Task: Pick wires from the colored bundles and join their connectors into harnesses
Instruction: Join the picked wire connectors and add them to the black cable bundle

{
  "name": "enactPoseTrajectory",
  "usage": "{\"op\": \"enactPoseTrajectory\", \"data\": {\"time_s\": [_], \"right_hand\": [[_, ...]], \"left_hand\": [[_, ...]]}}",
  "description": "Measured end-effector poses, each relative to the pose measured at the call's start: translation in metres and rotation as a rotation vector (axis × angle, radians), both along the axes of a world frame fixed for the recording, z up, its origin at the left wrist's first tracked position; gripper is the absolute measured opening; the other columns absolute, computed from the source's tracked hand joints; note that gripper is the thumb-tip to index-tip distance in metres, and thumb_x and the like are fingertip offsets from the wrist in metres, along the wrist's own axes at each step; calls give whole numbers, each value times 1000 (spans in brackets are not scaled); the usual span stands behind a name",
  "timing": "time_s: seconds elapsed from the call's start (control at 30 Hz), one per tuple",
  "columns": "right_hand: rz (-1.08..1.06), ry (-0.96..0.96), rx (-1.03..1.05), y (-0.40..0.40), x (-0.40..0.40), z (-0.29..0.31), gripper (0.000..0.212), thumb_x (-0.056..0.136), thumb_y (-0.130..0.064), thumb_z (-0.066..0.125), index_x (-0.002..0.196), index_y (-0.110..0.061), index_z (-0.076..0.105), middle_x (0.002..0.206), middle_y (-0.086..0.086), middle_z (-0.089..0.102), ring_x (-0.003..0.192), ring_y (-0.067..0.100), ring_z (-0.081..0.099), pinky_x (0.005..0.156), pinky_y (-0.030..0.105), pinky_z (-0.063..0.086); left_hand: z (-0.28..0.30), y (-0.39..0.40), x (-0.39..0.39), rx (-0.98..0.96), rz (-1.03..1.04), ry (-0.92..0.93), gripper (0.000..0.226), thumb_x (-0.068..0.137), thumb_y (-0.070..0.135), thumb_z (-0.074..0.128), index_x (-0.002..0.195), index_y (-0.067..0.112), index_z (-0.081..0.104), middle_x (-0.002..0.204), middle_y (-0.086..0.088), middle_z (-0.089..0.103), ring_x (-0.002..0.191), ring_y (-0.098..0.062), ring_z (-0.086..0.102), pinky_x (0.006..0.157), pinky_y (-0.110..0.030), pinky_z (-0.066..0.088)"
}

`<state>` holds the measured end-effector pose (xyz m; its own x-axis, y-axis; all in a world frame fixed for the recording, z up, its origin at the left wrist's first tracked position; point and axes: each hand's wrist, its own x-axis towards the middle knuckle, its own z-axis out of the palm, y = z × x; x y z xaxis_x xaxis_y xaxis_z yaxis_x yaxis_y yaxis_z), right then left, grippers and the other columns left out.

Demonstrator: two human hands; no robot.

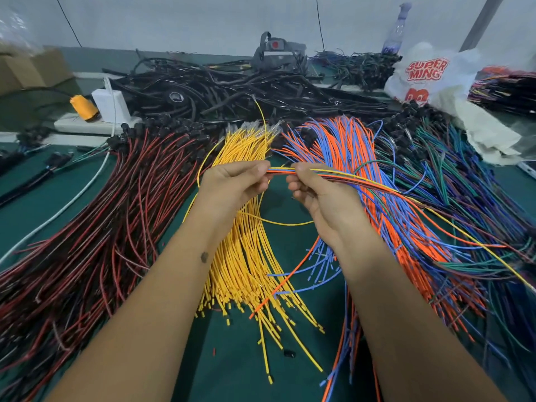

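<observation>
Between both hands runs a thin mixed bunch of wires [281,170], orange, blue, yellow, green and dark, trailing off to the right over the table. My left hand [232,187] pinches its left end. My right hand [319,195] grips the bunch just to the right of that. Below the hands lie fanned bundles on the green mat [240,369]: red-and-black wires [95,233] at left, yellow wires [249,265] in the middle, orange and blue wires [385,204] to the right, green and purple wires [470,198] at far right. The connector ends inside my fingers are hidden.
A heap of black cables [232,88] fills the back of the table. A white power strip [87,123] with an orange plug and a white adapter sits back left. A white plastic bag [432,76], a bottle [396,30] and cardboard boxes [29,68] stand along the back.
</observation>
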<state>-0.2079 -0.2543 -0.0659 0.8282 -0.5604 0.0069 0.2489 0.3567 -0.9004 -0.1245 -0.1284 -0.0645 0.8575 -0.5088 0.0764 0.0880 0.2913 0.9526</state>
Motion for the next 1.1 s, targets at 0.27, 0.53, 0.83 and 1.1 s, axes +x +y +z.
{"op": "enactPoseTrajectory", "data": {"time_s": [0.27, 0.53, 0.83, 1.1], "right_hand": [[-54, -51, -38, 3, -2, 1, 15, 94, -6, 58, 82, -9, 67, 63, 0, 68, 58, 7, 63, 58, 15, 50], [136, -59, -210, 11, -7, 5, 14, 93, -4, 57, 85, -8, 67, 65, 1, 67, 57, 8, 61, 56, 17, 49], [241, -44, -267, 21, -5, 1, 9, 92, -2, 58, 93, 0, 66, 70, 5, 68, 59, 11, 62, 57, 18, 51], [147, -103, -262, 16, -3, 0, 11, 93, -1, 57, 90, -4, 67, 72, 6, 70, 63, 10, 63, 59, 17, 50]], "left_hand": [[3, 1, 2, -48, 57, 135, 18, 91, 22, 61, 92, 6, 70, 82, -6, 73, 75, -16, 69, 68, -24, 57], [14, 1, 0, -231, 1, 155, 56, 102, 48, 15, 136, 19, 47, 133, -10, 58, 122, -20, 55, 98, -37, 46], [12, -6, -5, -235, -62, 156, 55, 99, 56, 15, 131, 27, 49, 130, -12, 59, 127, -24, 51, 102, -42, 41], [9, -2, 0, -131, -140, 112, 44, 98, 47, 37, 117, 14, 58, 97, -10, 65, 82, -22, 64, 71, -32, 55]]}}
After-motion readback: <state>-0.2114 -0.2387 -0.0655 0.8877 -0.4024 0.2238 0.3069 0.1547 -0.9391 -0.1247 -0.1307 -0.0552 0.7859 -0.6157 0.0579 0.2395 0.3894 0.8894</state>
